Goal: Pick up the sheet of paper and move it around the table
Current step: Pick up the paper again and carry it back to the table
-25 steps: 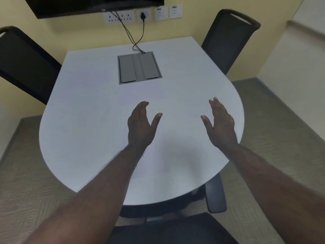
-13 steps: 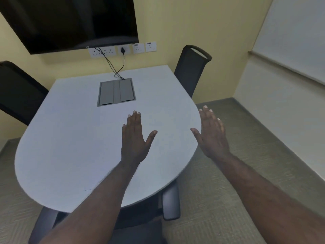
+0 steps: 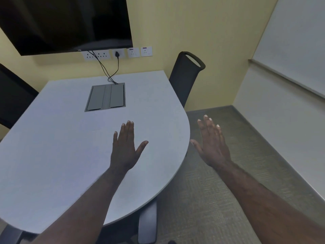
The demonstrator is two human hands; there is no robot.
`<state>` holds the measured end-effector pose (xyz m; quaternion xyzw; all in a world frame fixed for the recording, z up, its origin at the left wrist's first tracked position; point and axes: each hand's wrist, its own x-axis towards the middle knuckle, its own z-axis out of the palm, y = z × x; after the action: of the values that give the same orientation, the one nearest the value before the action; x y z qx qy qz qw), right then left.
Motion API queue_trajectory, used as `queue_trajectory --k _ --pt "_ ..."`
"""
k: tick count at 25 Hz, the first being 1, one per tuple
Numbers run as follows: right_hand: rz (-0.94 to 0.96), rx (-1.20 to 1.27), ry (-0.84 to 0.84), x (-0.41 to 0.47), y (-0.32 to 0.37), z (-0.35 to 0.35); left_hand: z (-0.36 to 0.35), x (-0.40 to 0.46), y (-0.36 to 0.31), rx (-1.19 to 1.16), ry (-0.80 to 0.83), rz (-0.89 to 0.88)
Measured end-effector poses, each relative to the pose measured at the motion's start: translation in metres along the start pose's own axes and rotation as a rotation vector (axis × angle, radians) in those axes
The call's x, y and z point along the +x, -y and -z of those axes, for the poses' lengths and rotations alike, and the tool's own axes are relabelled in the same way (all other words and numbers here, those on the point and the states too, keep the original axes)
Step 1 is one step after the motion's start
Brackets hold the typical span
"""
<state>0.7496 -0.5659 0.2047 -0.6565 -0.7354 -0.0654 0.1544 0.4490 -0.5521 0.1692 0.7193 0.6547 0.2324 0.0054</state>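
Note:
The white sheet of paper [image 3: 98,143] is barely distinguishable from the white table [image 3: 52,155]; only a faint corner edge shows, left of my left hand. My left hand [image 3: 125,148] hovers palm down over the table's right half, fingers straight and thumb spread, holding nothing. Whether it touches the sheet I cannot tell. My right hand [image 3: 212,145] is also flat and open, out past the table's rounded right edge, above the carpet.
A grey cable hatch [image 3: 106,96] is set into the table's far middle, with black cables running up to wall sockets [image 3: 117,54] below a dark wall screen [image 3: 66,23]. Black chairs stand at the far right [image 3: 184,80], left [image 3: 12,95] and near edge [image 3: 147,224].
The view has swung up and to the right. Both hands flattened with fingers straightened. My right hand went from above the table to beyond its right edge.

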Motion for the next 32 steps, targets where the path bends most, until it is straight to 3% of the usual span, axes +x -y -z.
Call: queue_trajectory --k 10,24,32 --pt "0.145 0.017 -0.014 0.116 -0.045 -0.067 -0.046 0.076 -0.019 0.050 0.026 0.099" --pt "0.398 0.176 0.093 0.303 -0.143 -0.126 -0.124 0.164 -0.069 0.150 -0.004 0.500" --pt "0.581 0.311 0.158 0.385 -0.115 -0.167 -0.140 0.196 -0.068 0.191 -0.068 0.695"
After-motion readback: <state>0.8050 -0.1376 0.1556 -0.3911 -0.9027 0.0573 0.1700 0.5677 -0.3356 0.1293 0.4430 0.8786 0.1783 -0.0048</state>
